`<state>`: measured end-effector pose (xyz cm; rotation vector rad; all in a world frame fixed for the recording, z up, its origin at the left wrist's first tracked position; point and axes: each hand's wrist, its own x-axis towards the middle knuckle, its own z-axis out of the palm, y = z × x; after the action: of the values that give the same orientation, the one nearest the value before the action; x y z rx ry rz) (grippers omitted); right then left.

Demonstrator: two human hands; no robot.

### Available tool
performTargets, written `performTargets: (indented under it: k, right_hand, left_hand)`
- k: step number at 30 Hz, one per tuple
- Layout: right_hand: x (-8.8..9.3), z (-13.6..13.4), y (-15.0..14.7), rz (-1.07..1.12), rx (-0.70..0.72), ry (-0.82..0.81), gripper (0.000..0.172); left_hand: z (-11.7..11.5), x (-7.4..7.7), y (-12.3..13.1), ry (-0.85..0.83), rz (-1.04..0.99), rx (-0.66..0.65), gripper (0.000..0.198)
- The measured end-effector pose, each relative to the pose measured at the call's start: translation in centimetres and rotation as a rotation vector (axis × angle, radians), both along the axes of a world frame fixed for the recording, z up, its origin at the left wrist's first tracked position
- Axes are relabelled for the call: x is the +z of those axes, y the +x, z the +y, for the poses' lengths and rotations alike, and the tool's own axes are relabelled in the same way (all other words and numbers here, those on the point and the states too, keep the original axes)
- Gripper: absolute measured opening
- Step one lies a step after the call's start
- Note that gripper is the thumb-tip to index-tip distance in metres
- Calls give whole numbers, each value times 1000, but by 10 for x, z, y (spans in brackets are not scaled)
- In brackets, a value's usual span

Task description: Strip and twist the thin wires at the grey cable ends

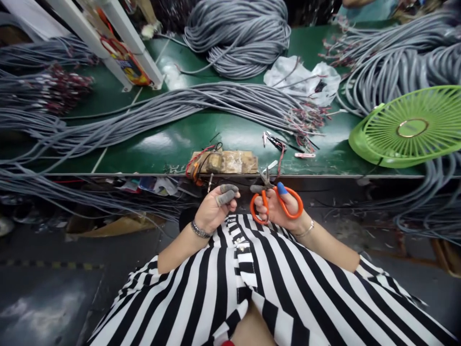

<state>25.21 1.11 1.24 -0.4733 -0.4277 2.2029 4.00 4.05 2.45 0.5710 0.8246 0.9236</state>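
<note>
My right hand (279, 206) grips a pair of scissors (295, 204) by their orange handles, the short metal blades pointing toward the bench and slightly parted. A blue cover sits on its thumb, and a dark one shows on a finger. To the left, my left hand (218, 206) is closed, with grey covers on two fingertips pressed together; anything between them is too small or hidden. Both hands are in front of my body, just below the bench edge. Beyond them, a taped wooden block (239, 162) with red and black wires lies at the edge.
Long grey cables (169, 103) stretch across the green bench (158, 144), their stripped ends at the right. A large cable coil (237, 36) sits behind. A green fan (406, 127) stands at right, near a plastic bag (302, 77). White posts (129, 29) rise at back left.
</note>
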Motion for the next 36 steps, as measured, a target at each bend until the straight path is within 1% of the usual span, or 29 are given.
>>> performTargets:
  k: [4, 8, 12, 19, 24, 30, 33, 36]
  right_hand:
    - [0, 7, 0, -65, -63, -63, 44]
    - [1, 8, 1, -85, -92, -14, 46]
    - [-1, 7, 3, -91, -87, 27, 48]
    - [-5, 6, 2, -92, -67, -8, 46]
    - [-8, 7, 0, -105, -59, 4, 44]
    - [-9, 8, 0, -47, -63, -76, 44]
    - [-5, 8, -1, -68, -86, -137, 48]
    - [-2, 9, -3, -71, -106, -159, 53]
  left_hand:
    - [-1, -2, -2, -3, 2, 0, 26]
    - [-1, -1, 0, -15, 6, -6, 27]
    - [-1, -1, 2, -12, 7, -24, 28]
    - [-1, -3, 2, 1, 2, -36, 28]
    - [-2, -2, 1, 7, 5, -29, 28]
    - [-1, -3, 1, 20, -1, -30, 26]
    - [-2, -2, 0, 18, 9, -27, 27]
    - [-2, -1, 0, 17, 23, -30, 29]
